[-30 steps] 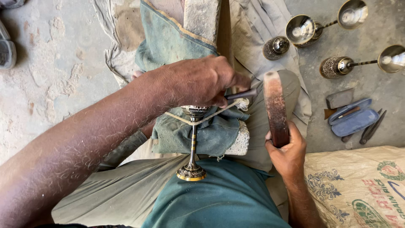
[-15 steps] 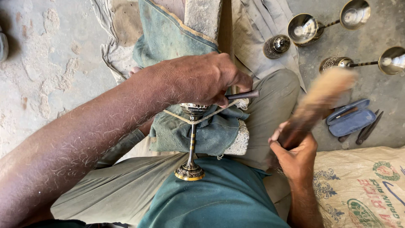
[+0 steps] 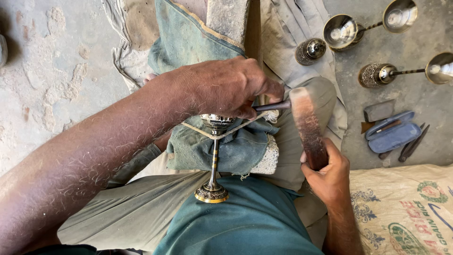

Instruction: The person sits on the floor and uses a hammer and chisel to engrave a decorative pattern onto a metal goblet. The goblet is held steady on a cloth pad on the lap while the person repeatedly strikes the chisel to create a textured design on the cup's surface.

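An engraved metal goblet (image 3: 213, 156) lies across my lap on a folded teal cloth (image 3: 236, 148), tied down by a cord, its base toward me. My left hand (image 3: 222, 87) covers the goblet's cup and pinches a thin dark metal punch (image 3: 271, 106) that points right. My right hand (image 3: 328, 172) grips a worn wooden mallet (image 3: 307, 125) by its lower end. The mallet's upper end meets the punch's tip.
Several finished metal goblets (image 3: 373, 28) lie on the concrete floor at the upper right. A blue case (image 3: 391, 134) with small tools and a grey stone (image 3: 380, 111) sit to the right. A printed sack (image 3: 406, 210) lies at the lower right.
The mallet swung out to the right half a second ago, blurred, and has come back down against the punch. My left hand and the goblet stayed in place.
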